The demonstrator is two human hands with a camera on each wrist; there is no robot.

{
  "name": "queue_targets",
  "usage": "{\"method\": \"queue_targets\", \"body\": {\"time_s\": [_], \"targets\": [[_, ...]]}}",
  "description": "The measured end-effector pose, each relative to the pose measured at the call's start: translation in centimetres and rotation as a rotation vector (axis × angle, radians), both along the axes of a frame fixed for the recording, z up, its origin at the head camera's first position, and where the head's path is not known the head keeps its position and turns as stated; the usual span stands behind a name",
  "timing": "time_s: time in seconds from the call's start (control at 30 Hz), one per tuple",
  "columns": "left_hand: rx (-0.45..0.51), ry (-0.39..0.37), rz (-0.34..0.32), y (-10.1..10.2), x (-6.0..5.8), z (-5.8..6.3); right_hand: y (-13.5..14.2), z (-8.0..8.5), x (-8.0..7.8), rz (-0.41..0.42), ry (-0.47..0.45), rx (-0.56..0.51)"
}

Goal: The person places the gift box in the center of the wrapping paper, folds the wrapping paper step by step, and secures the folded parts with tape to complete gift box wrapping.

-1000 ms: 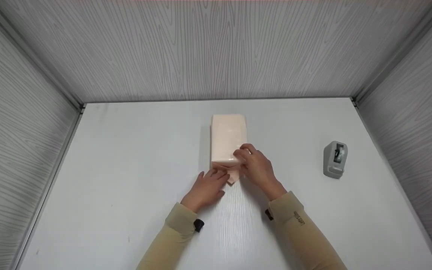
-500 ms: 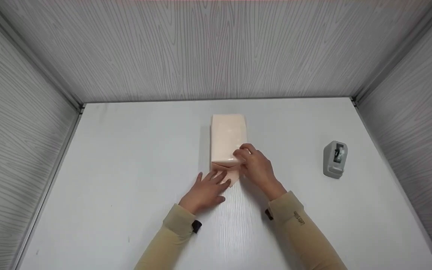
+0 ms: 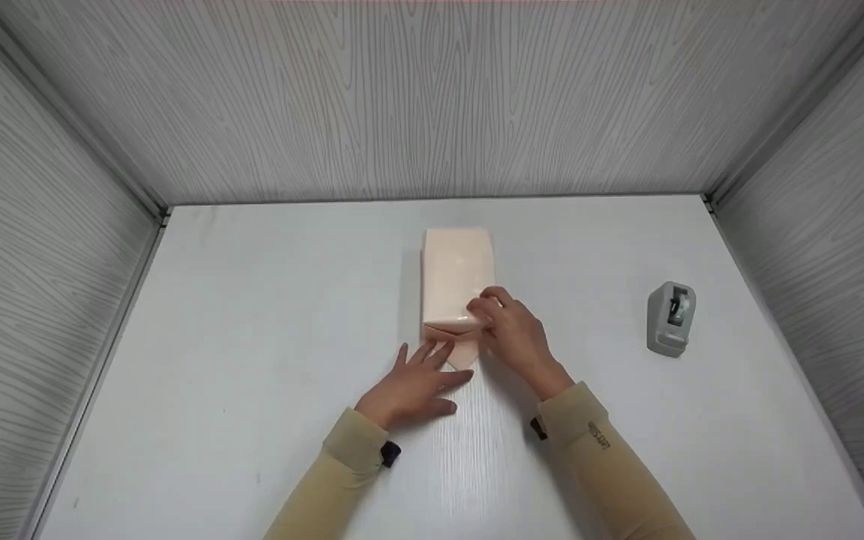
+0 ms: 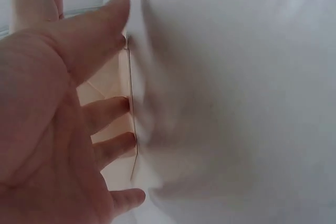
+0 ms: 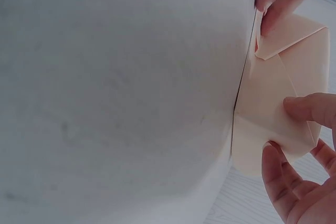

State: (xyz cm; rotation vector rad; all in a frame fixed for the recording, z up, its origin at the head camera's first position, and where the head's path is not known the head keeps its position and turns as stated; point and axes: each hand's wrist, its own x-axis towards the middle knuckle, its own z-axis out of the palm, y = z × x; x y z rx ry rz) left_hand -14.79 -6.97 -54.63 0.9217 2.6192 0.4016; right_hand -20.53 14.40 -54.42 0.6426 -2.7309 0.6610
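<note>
A box-shaped package (image 3: 458, 266) wrapped in pale peach paper lies lengthwise at the middle of the white table. From its near end a pointed paper flap (image 3: 465, 352) reaches down onto the tabletop. My left hand (image 3: 408, 388) has its fingers spread, and some fingertips touch the flap at its left side; the thumb is held away from the paper. At the near right corner, my right hand (image 3: 516, 336) holds the package with curled fingers. The right wrist view shows its digits on either side of that corner of the folded paper end (image 5: 268, 95).
A grey tape dispenser (image 3: 670, 319) with a roll in it stands on the right part of the table (image 3: 252, 315). Wood-grain panels rise along the back (image 3: 432, 105) and both sides.
My left hand has shifted slightly left and towards me, and its fingers have spread wider, with the index finger and thumb pointing further right. The right hand and package stay in place.
</note>
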Motion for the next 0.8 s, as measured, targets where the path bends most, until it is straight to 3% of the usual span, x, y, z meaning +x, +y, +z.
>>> {"method": "queue_targets", "body": {"time_s": [0.1, 0.23, 0.33, 0.5, 0.8], "targets": [[0.089, 0.002, 0.024, -0.5, -0.2, 0.1, 0.0, -0.1, 0.0, 0.0, 0.0, 0.002], [0.149, 0.134, 0.044, -1.0, -0.6, -0.1, 0.0, -0.1, 0.0, 0.008, 0.019, -0.008], [0.113, 0.203, 0.076, -1.0, -0.5, -0.6, 0.0, -0.2, -0.1, 0.015, 0.03, -0.016], [0.029, 0.209, 0.12, -0.1, 0.4, -0.8, 0.0, -0.2, -0.1, 0.014, 0.023, -0.021], [-0.11, 0.297, 0.034, 1.7, 2.5, -0.6, 0.0, -0.2, 0.0, 0.008, 0.005, -0.023]]}}
